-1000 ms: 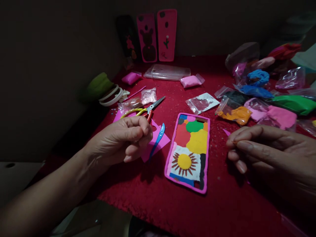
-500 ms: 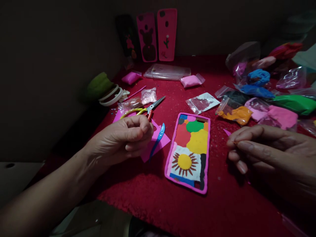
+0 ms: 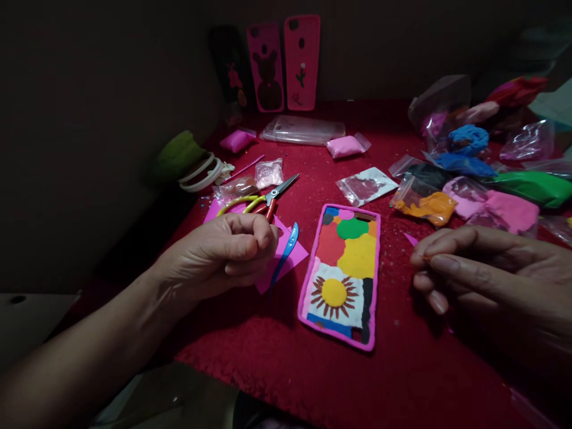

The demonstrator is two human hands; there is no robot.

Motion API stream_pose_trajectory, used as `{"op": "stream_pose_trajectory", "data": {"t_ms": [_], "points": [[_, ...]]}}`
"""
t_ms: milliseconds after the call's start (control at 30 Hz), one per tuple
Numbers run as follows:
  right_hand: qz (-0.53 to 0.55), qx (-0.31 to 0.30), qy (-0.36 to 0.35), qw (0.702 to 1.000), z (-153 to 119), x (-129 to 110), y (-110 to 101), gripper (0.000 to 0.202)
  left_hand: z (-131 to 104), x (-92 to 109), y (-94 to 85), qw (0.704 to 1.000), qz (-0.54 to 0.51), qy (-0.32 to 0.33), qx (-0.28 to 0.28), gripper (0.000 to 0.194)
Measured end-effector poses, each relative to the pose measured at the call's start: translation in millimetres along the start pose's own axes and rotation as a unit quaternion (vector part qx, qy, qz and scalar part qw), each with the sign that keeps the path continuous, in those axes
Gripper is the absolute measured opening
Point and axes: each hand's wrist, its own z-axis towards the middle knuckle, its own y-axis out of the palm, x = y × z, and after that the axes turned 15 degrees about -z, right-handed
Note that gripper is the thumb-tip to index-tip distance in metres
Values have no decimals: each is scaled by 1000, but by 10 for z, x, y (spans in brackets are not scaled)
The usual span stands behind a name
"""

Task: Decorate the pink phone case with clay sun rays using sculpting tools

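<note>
A phone case (image 3: pixel 347 253) lies on the red cloth, covered in patches of coloured clay inside a pink rim. On its white patch is a yellow flower centre (image 3: pixel 333 292) ringed by brown petals. To the right of the case, my right hand (image 3: pixel 482 271) pinches a tiny brown bit of clay (image 3: pixel 427 258) between thumb and forefinger. My left hand (image 3: pixel 227 250) hovers to the left of the case, fingers curled in; whether anything is in them is hidden. Just beyond it lie a blue plastic knife (image 3: pixel 286 253) on pink paper (image 3: pixel 297 253) and scissors (image 3: pixel 280 189).
Bags of coloured clay (image 3: pixel 426 205) crowd the right side. Decorated phone cases (image 3: pixel 302 62) lean against the back wall, with clear cases (image 3: pixel 308 130) lying before them. A white clay packet (image 3: pixel 369 186) lies behind the decorated case. The cloth's front edge (image 3: pixel 223 375) is near.
My left fingers have shifted very slightly. My right hand keeps its pinch, and the phone case has not moved.
</note>
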Motion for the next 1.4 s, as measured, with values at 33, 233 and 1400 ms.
{"op": "stream_pose_trajectory", "data": {"t_ms": [33, 233, 1400], "points": [[-1, 0, 3, 1000, -4, -2, -3, 26, -1, -3, -3, 1000, 1, 1, 1, 18], [1, -1, 9, 1000, -28, -14, -6, 23, -1, -21, -13, 1000, 11, 11, 9, 17], [0, 19, 28, 999, -59, -72, 53, 23, 3, -24, 42, 999, -10, 1, 39, 11]]}}
